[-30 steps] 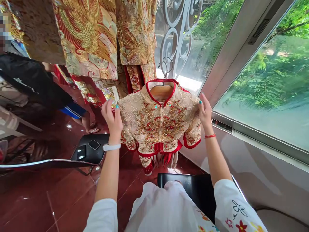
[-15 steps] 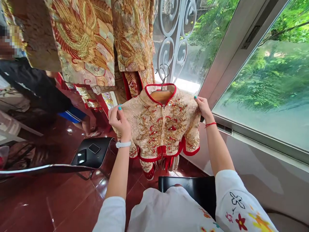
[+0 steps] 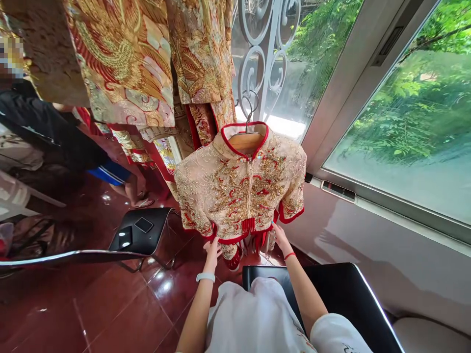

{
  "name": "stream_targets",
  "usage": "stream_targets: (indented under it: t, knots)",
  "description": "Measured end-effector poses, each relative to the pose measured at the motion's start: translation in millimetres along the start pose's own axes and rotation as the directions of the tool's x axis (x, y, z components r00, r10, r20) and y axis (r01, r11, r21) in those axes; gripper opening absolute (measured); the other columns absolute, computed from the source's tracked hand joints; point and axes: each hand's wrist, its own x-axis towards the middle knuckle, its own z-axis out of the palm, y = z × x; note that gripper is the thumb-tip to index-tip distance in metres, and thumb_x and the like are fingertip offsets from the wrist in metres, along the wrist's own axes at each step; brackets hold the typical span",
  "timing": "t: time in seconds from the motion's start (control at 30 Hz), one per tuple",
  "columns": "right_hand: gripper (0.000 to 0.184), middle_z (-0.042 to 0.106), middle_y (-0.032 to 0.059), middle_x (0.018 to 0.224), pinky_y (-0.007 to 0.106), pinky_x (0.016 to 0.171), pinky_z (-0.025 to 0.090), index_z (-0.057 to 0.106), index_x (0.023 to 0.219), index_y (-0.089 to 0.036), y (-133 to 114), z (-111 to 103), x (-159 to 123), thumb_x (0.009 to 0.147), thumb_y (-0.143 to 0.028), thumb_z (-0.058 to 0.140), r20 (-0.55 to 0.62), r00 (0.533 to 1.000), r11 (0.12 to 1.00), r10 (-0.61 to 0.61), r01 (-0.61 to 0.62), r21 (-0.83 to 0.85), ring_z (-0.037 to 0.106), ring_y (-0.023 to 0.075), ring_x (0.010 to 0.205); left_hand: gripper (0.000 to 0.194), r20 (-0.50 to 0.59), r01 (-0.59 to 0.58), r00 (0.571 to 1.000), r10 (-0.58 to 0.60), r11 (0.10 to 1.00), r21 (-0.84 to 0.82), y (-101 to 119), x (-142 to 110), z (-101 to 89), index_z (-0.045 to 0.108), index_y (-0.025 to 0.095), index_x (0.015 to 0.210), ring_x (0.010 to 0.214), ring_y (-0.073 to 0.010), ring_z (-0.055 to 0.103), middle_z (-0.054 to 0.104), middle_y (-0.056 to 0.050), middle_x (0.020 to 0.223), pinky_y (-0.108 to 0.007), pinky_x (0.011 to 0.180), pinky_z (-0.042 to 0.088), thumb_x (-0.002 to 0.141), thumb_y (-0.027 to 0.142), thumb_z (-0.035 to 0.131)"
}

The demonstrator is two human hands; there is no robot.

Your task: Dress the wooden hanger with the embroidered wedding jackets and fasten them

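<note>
A cream jacket (image 3: 224,189) with gold and red embroidery, red piping and a short red tassel at its front hangs on a hanger (image 3: 249,117) from the window grille. At the left of its lower hem, my left hand (image 3: 212,252) pinches the red edge, the thumb partly hidden. My right hand (image 3: 281,239) grips the hem right of the tassel, one teal nail showing on the cloth. Both sleeves hang down at the sides. Partly hidden below the hem is more cream and red embroidered cloth (image 3: 232,260).
More gold embroidered garments (image 3: 125,63) hang at upper left. A black chair (image 3: 147,228) holds a phone (image 3: 143,224); another black chair (image 3: 331,284) stands right before me. The window (image 3: 412,122) is at right, with a phone-like object (image 3: 337,191) on its sill. A person (image 3: 55,127) is at left.
Both hands have left the jacket's shoulders and come down to its lower hem, closer together. The jacket stays on its hanger, and its left-side sleeve now hangs freely.
</note>
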Motion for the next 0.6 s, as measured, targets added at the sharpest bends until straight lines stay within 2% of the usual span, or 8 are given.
stream_targets:
  t: [0.1,0.2,0.3,0.43,0.6]
  knots:
    - [0.043,0.072,0.0039,0.073,0.030,0.060,0.054,0.058,0.078,-0.022,16.4,7.6,6.8,0.060,-0.056,0.078,0.005,0.998,0.992,0.063,-0.063,0.109,0.067,0.0199,0.067,0.035,0.116,0.059,0.992,-0.053,0.997,-0.042,-5.8,12.7,2.7,0.051,0.020,0.082,0.077,-0.0196,0.063,0.060,-0.004,0.084,-0.036,0.073,0.053,0.068,0.043,0.072]
    - [0.049,0.075,0.0050,0.085,0.029,0.063,0.054,0.062,0.086,-0.021,27.8,-0.4,13.4,0.055,-0.054,0.082,0.010,0.996,0.982,0.086,-0.087,0.168,0.068,0.0207,0.076,0.034,0.155,0.024,0.988,-0.005,0.992,-0.120,-11.0,15.5,-3.7,0.051,0.021,0.082,0.081,-0.0163,0.064,0.065,-0.003,0.090,-0.031,0.075,0.051,0.064,0.039,0.074]
    - [0.051,0.076,0.0059,0.088,0.030,0.063,0.055,0.064,0.088,-0.021,44.6,-16.5,7.6,0.052,-0.050,0.083,0.037,0.991,0.974,0.130,-0.135,0.181,0.069,0.0214,0.076,0.034,0.118,-0.047,0.991,0.070,0.981,-0.190,-22.4,11.2,-12.7,0.052,0.023,0.085,0.083,-0.0134,0.064,0.066,0.000,0.094,-0.027,0.076,0.049,0.062,0.034,0.074]
    - [0.048,0.076,0.0053,0.089,0.029,0.059,0.055,0.065,0.093,-0.021,67.1,-32.4,-6.5,0.056,-0.046,0.081,0.060,0.979,0.967,0.194,-0.202,0.157,0.069,0.0196,0.070,0.033,0.020,-0.103,0.994,0.109,0.972,-0.213,-36.4,6.8,-16.3,0.050,0.022,0.079,0.076,-0.0114,0.061,0.062,0.004,0.083,-0.024,0.072,0.047,0.060,0.032,0.074]
    - [0.043,0.073,0.0043,0.083,0.027,0.054,0.053,0.060,0.088,-0.023,81.6,-24.4,-5.5,0.057,-0.048,0.078,0.019,0.975,0.968,0.222,-0.222,0.120,0.067,0.0181,0.066,0.031,-0.068,-0.119,0.992,0.109,0.977,-0.177,-36.1,21.0,-4.2,0.049,0.022,0.077,0.071,-0.0130,0.061,0.059,0.004,0.074,-0.027,0.069,0.048,0.059,0.031,0.072]
